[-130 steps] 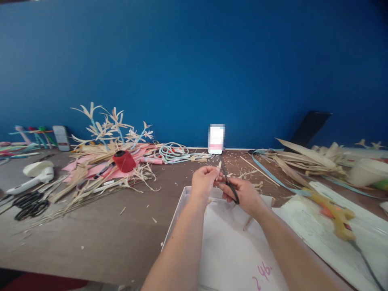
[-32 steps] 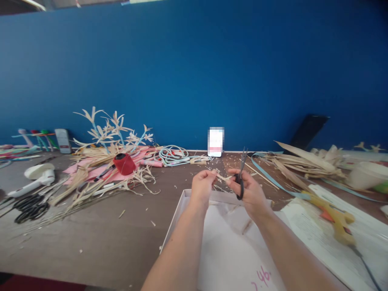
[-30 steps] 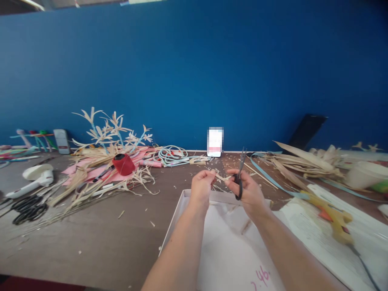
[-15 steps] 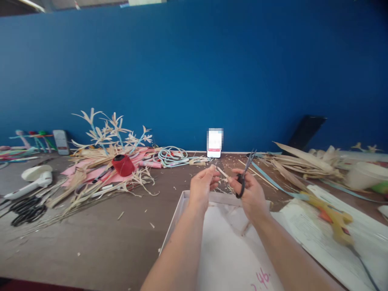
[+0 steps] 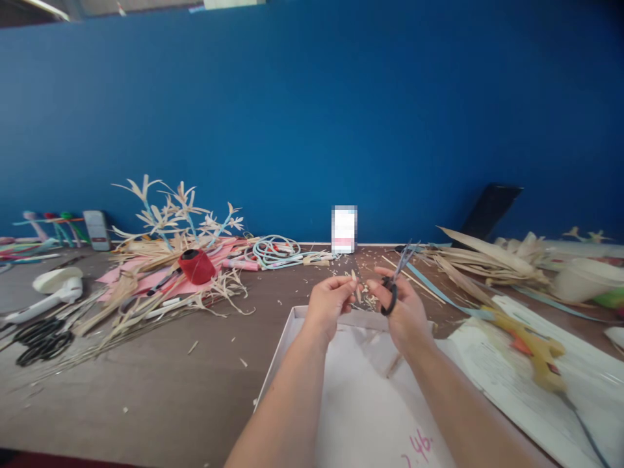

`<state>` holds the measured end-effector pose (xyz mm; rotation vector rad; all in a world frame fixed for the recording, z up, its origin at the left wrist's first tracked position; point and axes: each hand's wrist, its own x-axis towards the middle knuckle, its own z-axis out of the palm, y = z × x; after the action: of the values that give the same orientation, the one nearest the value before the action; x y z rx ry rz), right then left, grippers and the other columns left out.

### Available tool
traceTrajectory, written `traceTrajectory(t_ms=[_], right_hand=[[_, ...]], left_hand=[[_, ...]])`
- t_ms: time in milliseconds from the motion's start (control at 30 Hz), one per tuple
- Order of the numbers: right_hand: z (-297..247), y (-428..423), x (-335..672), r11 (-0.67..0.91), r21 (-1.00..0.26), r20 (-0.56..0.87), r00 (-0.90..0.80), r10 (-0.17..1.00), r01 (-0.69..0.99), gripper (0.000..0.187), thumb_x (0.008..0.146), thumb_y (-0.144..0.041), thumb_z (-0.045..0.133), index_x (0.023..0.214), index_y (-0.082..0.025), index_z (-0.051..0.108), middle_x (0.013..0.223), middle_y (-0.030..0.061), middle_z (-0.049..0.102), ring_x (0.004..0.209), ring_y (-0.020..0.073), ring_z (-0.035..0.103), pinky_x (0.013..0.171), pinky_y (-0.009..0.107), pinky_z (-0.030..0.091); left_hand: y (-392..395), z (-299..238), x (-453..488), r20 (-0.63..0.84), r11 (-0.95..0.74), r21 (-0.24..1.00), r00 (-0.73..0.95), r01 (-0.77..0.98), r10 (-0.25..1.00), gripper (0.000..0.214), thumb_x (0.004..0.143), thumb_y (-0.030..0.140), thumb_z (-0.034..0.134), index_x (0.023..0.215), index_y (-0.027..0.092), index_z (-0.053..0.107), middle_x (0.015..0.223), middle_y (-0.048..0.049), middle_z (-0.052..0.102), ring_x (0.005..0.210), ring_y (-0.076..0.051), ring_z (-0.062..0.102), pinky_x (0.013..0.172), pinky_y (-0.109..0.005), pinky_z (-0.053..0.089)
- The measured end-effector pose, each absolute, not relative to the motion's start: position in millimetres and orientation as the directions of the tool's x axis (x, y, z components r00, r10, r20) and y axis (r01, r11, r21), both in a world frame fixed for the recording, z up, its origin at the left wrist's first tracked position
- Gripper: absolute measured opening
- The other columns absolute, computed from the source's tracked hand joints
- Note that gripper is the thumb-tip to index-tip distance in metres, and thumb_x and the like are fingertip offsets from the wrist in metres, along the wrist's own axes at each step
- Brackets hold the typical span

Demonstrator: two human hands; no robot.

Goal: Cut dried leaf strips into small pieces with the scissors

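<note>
My left hand [image 5: 331,302] pinches a small pale strip of dried husk [image 5: 355,278] between thumb and fingertips. Just to its right, my right hand [image 5: 402,309] has black-handled scissors [image 5: 390,292] hooked on its fingers, the blades pointing up and away. Its thumb and index fingertip are close to the strip; I cannot tell whether they touch it. Both hands hover over the far edge of a shallow white box [image 5: 292,325] with pink handwriting on it. Small pale scraps [image 5: 373,300] lie on the table behind the hands.
A lit phone [image 5: 344,231] leans on the blue partition [image 5: 312,117]. To the left are husk flowers [image 5: 168,218], a red thread spool [image 5: 197,266], a coiled pale-blue cable [image 5: 277,252] and black scissors [image 5: 43,341]. A yellow glue gun [image 5: 536,354] and dried husks [image 5: 511,260] lie right.
The strip has passed from the right fingertips to the left hand and now stands more upright. The right hand's fingers have drawn slightly away, and the scissors have tilted a little.
</note>
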<state>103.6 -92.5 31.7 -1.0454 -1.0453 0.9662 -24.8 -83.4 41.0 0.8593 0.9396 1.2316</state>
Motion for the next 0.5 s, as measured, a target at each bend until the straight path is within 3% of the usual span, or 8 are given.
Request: traceTrajectory(t_ms=[133,500], right_hand=[[32.4,-90.2,106.7,0.209,-0.964,0.177,0.19,0.966,-0.163,0.05,0.061,-0.036,0.071,0.107,-0.023,0.057,0.081,0.002,0.063,0.058,0.0115,0.051,0.048,0.022,0.035],[39.6,-94.2,106.0,0.178,-0.983,0.169,0.167,0.971,-0.041,0.044,0.061,-0.031,0.07,0.103,-0.022,0.058,0.078,0.0013,0.06,0.065,0.0137,0.054,0.056,0.026,0.043]], left_hand=[[-84.5,39.7,-24.2,-0.125,0.163,0.951,0.155,-0.263,0.98,0.032,0.058,0.037,0.07,0.079,0.013,0.066,0.072,-0.0044,0.06,0.051,-0.004,0.043,0.041,-0.015,0.028],[-87.3,39.3,-23.7,-0.061,0.069,0.997,0.154,-0.042,0.986,0.022,0.062,0.036,0.063,0.069,0.014,0.064,0.059,0.0013,0.054,0.047,-0.005,0.035,0.045,-0.019,0.026]])
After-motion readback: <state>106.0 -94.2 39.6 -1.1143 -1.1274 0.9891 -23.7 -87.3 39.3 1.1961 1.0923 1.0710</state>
